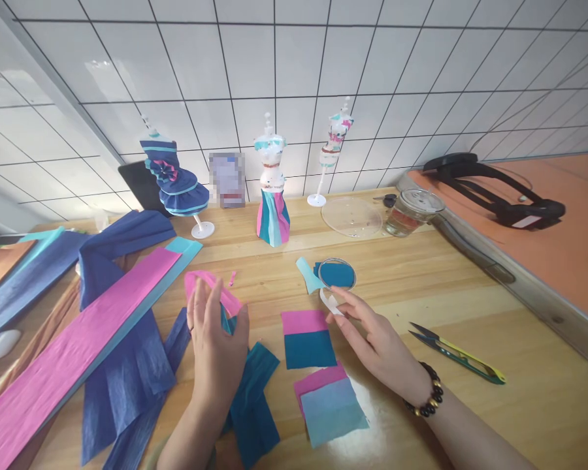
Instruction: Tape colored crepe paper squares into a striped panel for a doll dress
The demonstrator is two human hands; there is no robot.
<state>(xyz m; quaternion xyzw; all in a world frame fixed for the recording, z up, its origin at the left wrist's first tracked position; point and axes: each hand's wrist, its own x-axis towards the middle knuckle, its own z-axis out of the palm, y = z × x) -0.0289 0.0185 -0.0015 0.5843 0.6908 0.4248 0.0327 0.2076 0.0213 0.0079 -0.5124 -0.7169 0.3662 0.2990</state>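
Note:
My right hand [377, 343] pinches a small curved white strip [330, 302] between thumb and fingers; I cannot make out what kind of strip it is. Just beyond the fingertips lies a round, clear-rimmed disc [355, 277], with dark teal crepe paper [336, 273] showing through it. My left hand [215, 339] hovers with fingers apart over pink crepe paper [196, 279] and a teal piece [259, 375]. Between the hands lie a pink-and-teal paper panel [310, 351] and a pink-and-light-blue one [334, 411]. A light-blue scrap [308, 274] touches the teal under the disc.
Yellow-and-green thread snips [460, 352] lie at right. Three mini dress forms stand behind: one blue-dressed [179, 189], one with a striped skirt [273, 219], one bare-skirted [334, 147]. A glass jar [411, 212] and clear lid [353, 217] are back right. Long crepe strips [88, 333] cover the left.

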